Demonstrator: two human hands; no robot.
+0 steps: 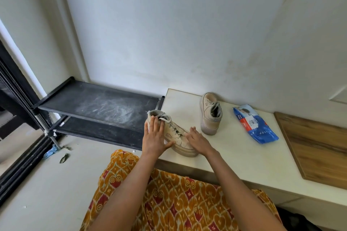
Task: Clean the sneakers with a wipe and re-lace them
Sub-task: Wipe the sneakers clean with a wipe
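Both forearms reach over a patterned orange garment to the near sneaker [176, 135] at the surface [244, 157] edge.

Left hand [155, 135] lies flat along the heel side with fingers straight up the collar and thumb under the sole edge, bracing rather than gripping; right hand [198, 140] rests with relaxed, fairly straight fingers on the toe, though whether they press or merely touch is hard to tell from this angle. Neither hand holds a wipe. The step looks like steadying the shoe before cleaning: best to keep the left hand as the brace, free the right to fetch a wipe from the blue pack [255, 125], then loosen the laces [171, 124] first. A second sneaker [211, 113] stands apart near the wall, between the first and the pack.
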